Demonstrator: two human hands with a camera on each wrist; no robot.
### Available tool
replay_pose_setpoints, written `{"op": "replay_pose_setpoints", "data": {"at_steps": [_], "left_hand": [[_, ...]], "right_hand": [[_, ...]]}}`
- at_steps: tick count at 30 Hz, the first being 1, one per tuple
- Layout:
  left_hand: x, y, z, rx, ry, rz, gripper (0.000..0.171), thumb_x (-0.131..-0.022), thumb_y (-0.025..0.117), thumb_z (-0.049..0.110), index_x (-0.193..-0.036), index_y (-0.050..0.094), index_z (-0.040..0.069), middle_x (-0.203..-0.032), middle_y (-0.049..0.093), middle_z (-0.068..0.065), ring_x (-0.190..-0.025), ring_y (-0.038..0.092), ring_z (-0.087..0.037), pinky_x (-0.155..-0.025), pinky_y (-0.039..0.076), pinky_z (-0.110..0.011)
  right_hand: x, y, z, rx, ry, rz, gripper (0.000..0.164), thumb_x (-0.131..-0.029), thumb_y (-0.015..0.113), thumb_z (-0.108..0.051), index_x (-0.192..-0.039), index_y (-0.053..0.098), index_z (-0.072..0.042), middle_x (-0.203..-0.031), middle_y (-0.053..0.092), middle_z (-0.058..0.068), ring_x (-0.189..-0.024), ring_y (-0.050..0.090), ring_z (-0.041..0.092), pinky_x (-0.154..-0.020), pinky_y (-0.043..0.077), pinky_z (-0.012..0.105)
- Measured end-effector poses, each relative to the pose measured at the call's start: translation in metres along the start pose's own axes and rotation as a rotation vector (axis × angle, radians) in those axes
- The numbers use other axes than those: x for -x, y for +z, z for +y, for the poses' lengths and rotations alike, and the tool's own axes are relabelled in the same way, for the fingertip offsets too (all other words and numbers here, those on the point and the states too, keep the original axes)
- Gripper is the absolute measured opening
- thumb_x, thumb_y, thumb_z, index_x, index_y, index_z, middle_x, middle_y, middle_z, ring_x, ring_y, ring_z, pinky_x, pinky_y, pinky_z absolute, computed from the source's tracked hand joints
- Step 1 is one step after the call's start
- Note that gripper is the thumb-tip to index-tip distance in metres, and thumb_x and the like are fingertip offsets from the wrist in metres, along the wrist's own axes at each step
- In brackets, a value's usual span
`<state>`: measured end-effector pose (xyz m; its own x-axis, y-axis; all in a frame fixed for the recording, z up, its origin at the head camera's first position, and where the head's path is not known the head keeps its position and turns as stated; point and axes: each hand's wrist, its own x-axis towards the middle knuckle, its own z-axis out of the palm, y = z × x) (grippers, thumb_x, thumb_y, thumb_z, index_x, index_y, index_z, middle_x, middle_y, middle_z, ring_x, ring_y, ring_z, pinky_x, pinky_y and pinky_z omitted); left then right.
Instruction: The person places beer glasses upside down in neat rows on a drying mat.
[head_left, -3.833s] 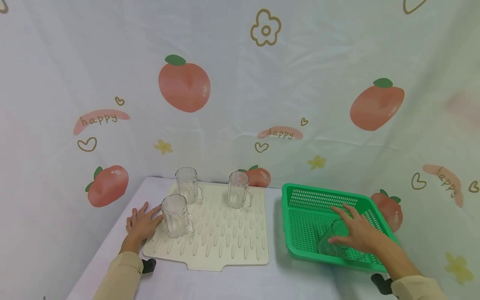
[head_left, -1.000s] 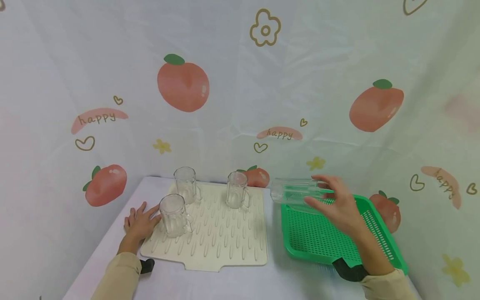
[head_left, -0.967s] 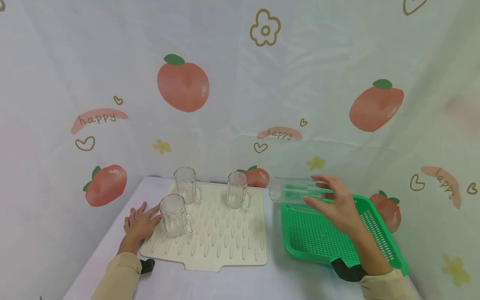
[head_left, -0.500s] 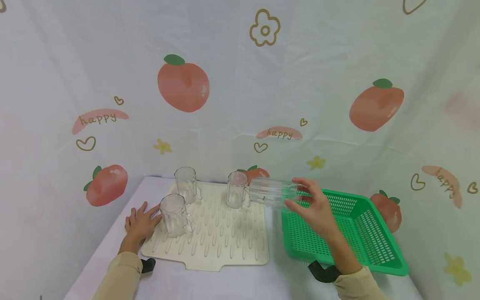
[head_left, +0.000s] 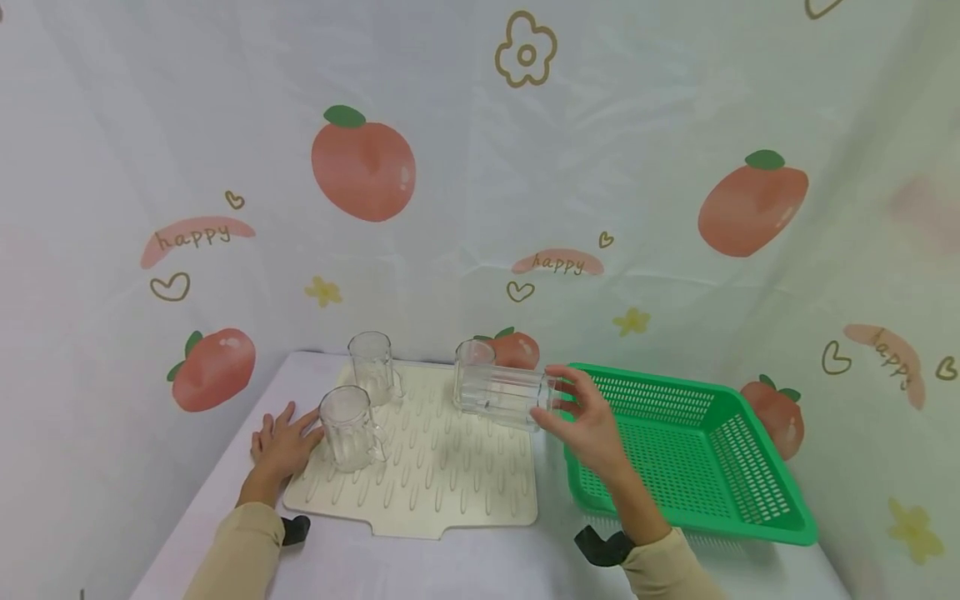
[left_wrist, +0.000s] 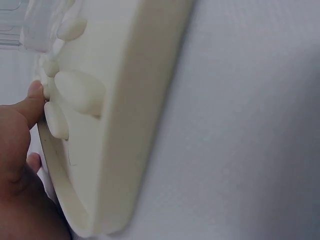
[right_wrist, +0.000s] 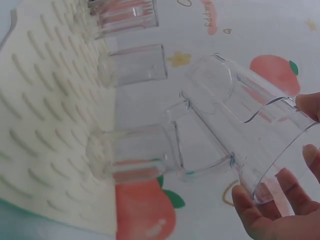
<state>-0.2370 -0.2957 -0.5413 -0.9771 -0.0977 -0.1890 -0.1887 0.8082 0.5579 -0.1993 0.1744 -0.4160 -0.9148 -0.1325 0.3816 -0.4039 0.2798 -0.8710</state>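
Observation:
My right hand grips a clear glass mug near its rim, fingers and thumb around the mouth. The mug is tipped on its side, base to the left, above the right part of a cream ridged drying tray. In the right wrist view the held mug's handle shows on its lower side. Behind it stands an upright mug, partly covered. Two more upright mugs, a rear one and a front one, stand at the tray's left. My left hand rests spread at the tray's left edge, thumb touching it.
A green perforated basket stands right of the tray, behind my right forearm. The white table shows in front. A white curtain printed with peaches hangs behind and along the sides.
My right hand has taken the mug out of the green basket and carried it left, lying sideways, over the tray. My left hand has stayed at the tray's edge.

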Motion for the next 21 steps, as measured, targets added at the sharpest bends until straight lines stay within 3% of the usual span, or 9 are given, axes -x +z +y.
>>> {"op": "replay_pose_setpoints", "data": {"at_steps": [7,13,15,17,21], "left_hand": [[0.000,-0.003,0.000,-0.024,0.000,-0.024,0.058,-0.106,0.048,0.036,-0.154,0.037,0.005,-0.165,0.002,-0.032,-0.148,-0.014,-0.063,-0.116,-0.008,-0.078],[0.002,-0.005,0.000,-0.037,0.001,-0.015,0.057,-0.107,0.048,0.035,-0.154,0.037,0.005,-0.165,0.004,-0.032,-0.148,-0.011,-0.064,-0.116,-0.006,-0.078],[0.002,-0.007,0.001,-0.031,0.009,-0.011,0.058,-0.106,0.049,0.034,-0.154,0.037,0.005,-0.164,0.005,-0.033,-0.148,-0.010,-0.064,-0.115,-0.005,-0.079],[0.001,-0.009,0.001,-0.023,0.020,-0.007,0.058,-0.106,0.050,0.034,-0.155,0.036,0.006,-0.164,0.008,-0.033,-0.148,-0.007,-0.066,-0.115,-0.002,-0.080],[-0.002,-0.017,0.003,-0.025,0.061,0.051,0.059,-0.106,0.050,0.032,-0.155,0.035,0.004,-0.160,0.026,-0.036,-0.145,0.017,-0.065,-0.113,0.016,-0.079]], "right_hand": [[0.003,0.024,0.006,-0.066,0.037,0.006,0.059,-0.087,0.079,-0.003,-0.139,0.054,-0.007,-0.142,0.055,0.011,-0.131,0.055,0.033,-0.100,0.054,0.023],[0.005,0.044,0.011,-0.101,0.033,0.006,0.058,-0.086,0.080,-0.005,-0.139,0.055,-0.010,-0.144,0.053,0.012,-0.132,0.055,0.035,-0.105,0.054,0.047],[0.006,0.050,0.014,-0.100,0.023,0.010,0.058,-0.086,0.080,-0.006,-0.138,0.055,-0.009,-0.143,0.054,0.014,-0.130,0.056,0.036,-0.104,0.054,0.050],[0.006,0.055,0.018,-0.105,0.017,0.015,0.058,-0.086,0.081,-0.006,-0.138,0.056,-0.009,-0.142,0.055,0.014,-0.129,0.056,0.036,-0.103,0.055,0.049],[0.009,0.063,0.023,-0.125,0.015,0.014,0.059,-0.085,0.081,-0.005,-0.138,0.056,-0.007,-0.140,0.056,0.015,-0.127,0.057,0.035,-0.101,0.057,0.046]]}}
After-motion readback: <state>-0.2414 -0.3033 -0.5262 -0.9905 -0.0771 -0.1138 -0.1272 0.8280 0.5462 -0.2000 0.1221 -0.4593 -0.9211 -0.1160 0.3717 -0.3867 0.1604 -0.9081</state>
